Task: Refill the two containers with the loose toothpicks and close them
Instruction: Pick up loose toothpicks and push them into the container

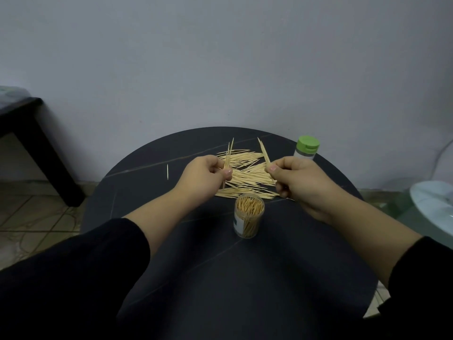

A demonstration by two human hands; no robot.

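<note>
A pile of loose toothpicks [247, 175] lies on the round dark table [220, 261]. My left hand [203, 176] pinches a few toothpicks upright above the pile's left side. My right hand [294, 182] pinches a few more, tilted, over the pile's right side. In front of the pile stands an open clear container [248, 217], nearly full of upright toothpicks. A second container with a green lid [307, 148] on it stands behind my right hand at the table's far right.
One stray toothpick [167, 172] lies apart at the table's left. A dark side table [29, 136] stands to the left by the wall. A pale round object [434, 204] sits low at the right. The grey wall is just behind the table.
</note>
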